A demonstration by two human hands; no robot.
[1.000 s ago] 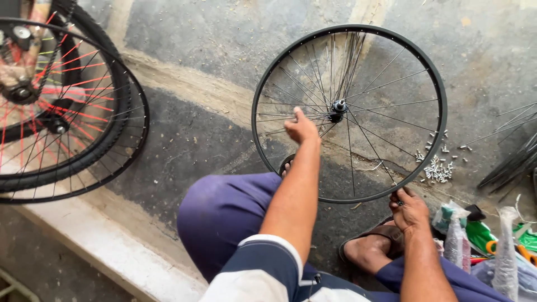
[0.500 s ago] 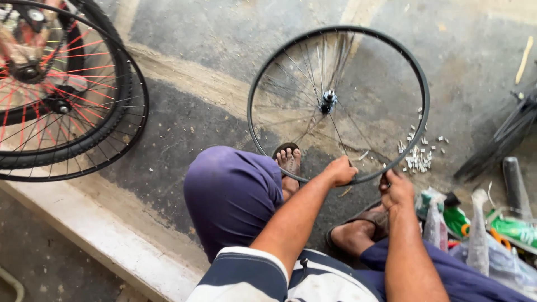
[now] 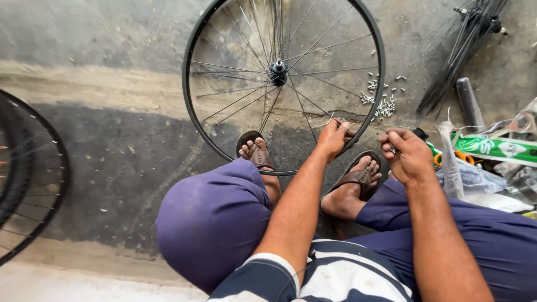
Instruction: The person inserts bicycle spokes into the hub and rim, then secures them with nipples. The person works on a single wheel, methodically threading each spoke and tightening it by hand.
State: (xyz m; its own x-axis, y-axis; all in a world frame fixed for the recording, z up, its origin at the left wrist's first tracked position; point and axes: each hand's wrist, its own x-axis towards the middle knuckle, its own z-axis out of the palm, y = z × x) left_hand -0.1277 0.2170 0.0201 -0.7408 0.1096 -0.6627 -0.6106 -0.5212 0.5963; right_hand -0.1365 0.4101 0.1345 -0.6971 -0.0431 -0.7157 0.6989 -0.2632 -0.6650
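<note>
A black bicycle wheel rim [image 3: 193, 120] with thin metal spokes and a central hub [image 3: 278, 67] stands on the concrete floor between my sandalled feet. My left hand [image 3: 334, 137] grips the lower right part of the rim, pinching a spoke end there. My right hand [image 3: 407, 152] is just right of the rim, fingers curled around a small metal tool. A scatter of small silver spoke nipples [image 3: 377, 100] lies on the floor behind the rim's right side.
Another wheel with a tyre [image 3: 33, 184] lies at the left edge. A bundle of loose black spokes [image 3: 461, 50] and a dark cylinder [image 3: 469, 103] lie at the upper right. Plastic bags and a green package [image 3: 495, 148] sit at the right.
My left hand came down from the spokes near the hub to the rim's lower right edge. The view shifted closer, and the right hand stayed beside the rim.
</note>
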